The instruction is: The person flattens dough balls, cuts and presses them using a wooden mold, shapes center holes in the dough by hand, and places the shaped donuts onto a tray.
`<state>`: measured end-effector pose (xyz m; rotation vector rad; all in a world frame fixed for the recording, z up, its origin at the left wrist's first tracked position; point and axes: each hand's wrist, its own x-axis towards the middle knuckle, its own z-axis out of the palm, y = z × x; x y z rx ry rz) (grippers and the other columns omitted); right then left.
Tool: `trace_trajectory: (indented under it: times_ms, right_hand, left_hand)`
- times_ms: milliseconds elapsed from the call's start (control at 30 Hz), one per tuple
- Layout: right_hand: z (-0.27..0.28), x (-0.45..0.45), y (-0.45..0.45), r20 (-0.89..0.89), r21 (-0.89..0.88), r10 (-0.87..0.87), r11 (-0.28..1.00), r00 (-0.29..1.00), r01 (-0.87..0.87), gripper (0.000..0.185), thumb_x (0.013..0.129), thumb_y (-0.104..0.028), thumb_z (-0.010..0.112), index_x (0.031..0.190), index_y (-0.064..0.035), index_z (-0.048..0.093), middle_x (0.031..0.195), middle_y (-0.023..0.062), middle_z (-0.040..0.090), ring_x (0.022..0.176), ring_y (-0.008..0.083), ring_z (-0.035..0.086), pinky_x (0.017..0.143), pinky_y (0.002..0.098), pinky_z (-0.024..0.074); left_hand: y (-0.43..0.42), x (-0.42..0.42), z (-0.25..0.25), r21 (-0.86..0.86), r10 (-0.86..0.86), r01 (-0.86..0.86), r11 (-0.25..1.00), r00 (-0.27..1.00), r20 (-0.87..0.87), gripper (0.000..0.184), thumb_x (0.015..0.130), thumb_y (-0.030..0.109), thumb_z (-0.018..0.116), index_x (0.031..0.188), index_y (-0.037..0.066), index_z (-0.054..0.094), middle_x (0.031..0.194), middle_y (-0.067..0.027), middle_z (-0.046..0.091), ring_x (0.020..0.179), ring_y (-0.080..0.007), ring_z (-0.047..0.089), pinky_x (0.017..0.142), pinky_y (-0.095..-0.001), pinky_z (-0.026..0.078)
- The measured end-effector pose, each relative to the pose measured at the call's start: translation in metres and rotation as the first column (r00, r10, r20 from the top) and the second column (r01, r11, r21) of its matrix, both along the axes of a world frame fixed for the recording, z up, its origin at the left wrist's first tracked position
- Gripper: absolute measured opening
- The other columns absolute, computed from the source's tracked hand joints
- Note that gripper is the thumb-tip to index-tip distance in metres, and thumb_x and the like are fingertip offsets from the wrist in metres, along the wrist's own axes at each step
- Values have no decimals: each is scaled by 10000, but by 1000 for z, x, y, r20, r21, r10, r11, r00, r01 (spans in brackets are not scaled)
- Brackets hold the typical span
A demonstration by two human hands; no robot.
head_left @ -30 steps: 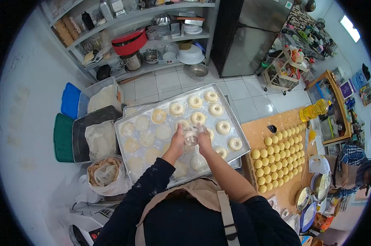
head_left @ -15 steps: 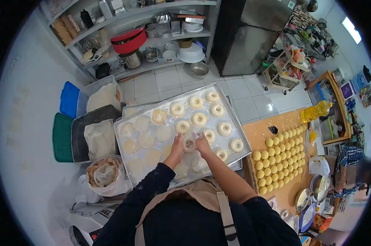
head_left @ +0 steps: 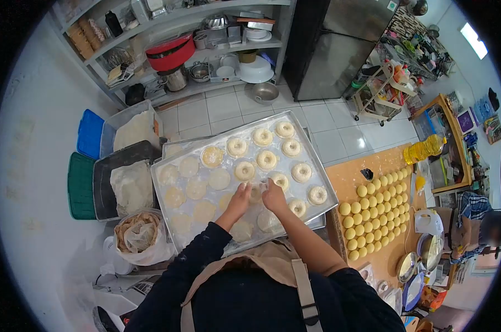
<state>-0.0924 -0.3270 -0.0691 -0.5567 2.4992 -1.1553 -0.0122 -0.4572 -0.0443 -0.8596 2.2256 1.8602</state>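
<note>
A floured metal tray [head_left: 167, 226] lies in front of me, tilted in the view. Ring-shaped doughs [head_left: 266, 160] stand on its right half, and flat pale round patches [head_left: 219, 179] mark its left half. My left hand [head_left: 240, 199] and my right hand [head_left: 273, 195] are on either side of a dough ring [head_left: 255, 193] near the tray's middle. The fingers of both hands are bent and close together at the ring's edges, and my hands partly cover it.
Several dough balls [head_left: 373, 214] sit in rows on a wooden table [head_left: 344, 176] to the right, near an oil bottle [head_left: 425, 149]. Flour bins [head_left: 130, 182] and a bag [head_left: 143, 239] stand left. A co-worker [head_left: 472, 221] is at the far right.
The dough ring between my hands was held up a second ago and is now low at the tray. Its clear hole is now harder to see. The co-worker's arms have shifted.
</note>
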Motion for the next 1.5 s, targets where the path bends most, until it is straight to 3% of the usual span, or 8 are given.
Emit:
trace_trajectory:
  times_ms: [100, 200, 300, 767, 1000, 1200, 1300, 1500]
  right_hand:
    - [26, -7, 9, -67, 90, 73, 994, 995, -67, 353, 739, -33, 525, 1090, 11, 540, 945, 295, 600, 922, 434, 584, 823, 501, 462]
    - [41, -9, 15, -254, 159, 259, 962, 932, -224, 358, 738, -9, 538, 1093, -30, 577, 1026, 244, 587, 1016, 388, 556, 846, 462, 468]
    - [48, -4, 15, -317, 417, 474, 848, 822, -328, 353, 754, -16, 549, 1094, -94, 608, 1125, 195, 553, 1107, 369, 511, 873, 447, 464]
    - [36, 7, 8, -193, 567, 565, 731, 802, -379, 294, 828, -125, 554, 1092, -213, 650, 1223, 162, 510, 1214, 383, 455, 1017, 510, 375]
    - [35, 6, 11, -303, 516, 529, 790, 793, -330, 338, 765, -97, 596, 1101, -137, 611, 1131, 165, 537, 1131, 365, 497, 951, 504, 407]
    - [43, -5, 33, -351, 251, 323, 937, 879, -244, 474, 674, -40, 643, 1135, -30, 534, 1064, 188, 548, 1038, 362, 522, 875, 454, 434]
    - [45, -1, 38, -365, 277, 297, 939, 882, -202, 478, 682, -38, 638, 1146, -16, 524, 1054, 186, 554, 1030, 364, 527, 881, 447, 434]
    - [49, 5, 42, -250, 221, 277, 949, 928, -223, 449, 703, -33, 619, 1141, -1, 530, 1077, 225, 556, 1035, 392, 529, 906, 451, 428]
  left_hand:
    - [-10, 5, 6, -261, -255, 257, 930, 966, 43, 590, 904, 385, 539, 1322, -15, 425, 1288, -256, 478, 1223, -378, 434, 1066, -387, 298]
    - [-16, 17, 10, -737, -474, 394, 549, 873, 113, 494, 810, 273, 642, 1240, 54, 539, 1233, -241, 513, 1184, -393, 458, 1069, -452, 280]
    - [-17, 20, -6, -830, -541, 354, 431, 837, 76, 400, 764, 243, 673, 1142, 122, 625, 1272, -221, 501, 1232, -379, 434, 1076, -525, 236]
    - [-17, 12, -2, -832, -524, 378, 405, 842, 128, 319, 715, 225, 715, 1029, 190, 677, 1353, -159, 466, 1331, -344, 340, 1068, -577, 187]
    - [-19, 11, 6, -772, -521, 444, 455, 836, 174, 388, 714, 282, 739, 1076, 168, 660, 1353, -156, 465, 1313, -330, 368, 1076, -544, 201]
    - [-19, 20, 18, -759, -590, 377, 531, 807, -12, 759, 802, 423, 656, 1358, -16, 386, 1419, -211, 381, 1340, -332, 328, 1136, -464, 171]
    - [-6, 25, 4, -855, -728, 447, 263, 674, 128, 825, 840, 502, 574, 1401, -38, 302, 1448, -220, 337, 1362, -342, 289, 1150, -461, 146]
    - [-2, 26, 0, -873, -723, 359, 329, 690, 12, 740, 823, 470, 605, 1356, 1, 396, 1419, -203, 385, 1327, -354, 337, 1117, -462, 217]
